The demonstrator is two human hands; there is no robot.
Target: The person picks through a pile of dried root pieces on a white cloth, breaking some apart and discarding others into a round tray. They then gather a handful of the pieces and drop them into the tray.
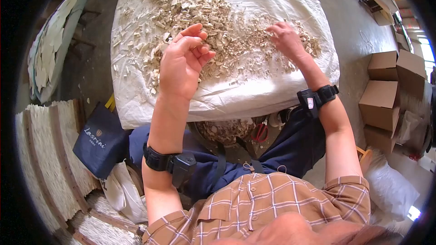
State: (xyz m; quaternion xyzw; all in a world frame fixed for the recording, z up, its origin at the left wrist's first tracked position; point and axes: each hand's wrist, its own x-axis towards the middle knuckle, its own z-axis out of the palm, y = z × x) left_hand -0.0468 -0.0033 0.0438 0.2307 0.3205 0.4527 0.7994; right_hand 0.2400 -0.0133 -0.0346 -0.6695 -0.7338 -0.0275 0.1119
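Pale beige and brown dry chips lie in a loose heap across a table covered with a white cloth. My left hand is raised over the near left side of the heap, fingers curled in toward the thumb. Whatever its fingertips may hold is too small to make out. Farther right, my right hand reaches down into a thinner spread of chips. Its bent fingers are drawn together, with the tips right at the pieces. Each wrist wears a black strapped device.
Below the table edge, between my knees, sits a container of darker pieces beside red-handled scissors. A navy bag hangs at left, above corrugated pale sheets. An oval tray of flat pieces stands far left. Cardboard boxes are stacked right.
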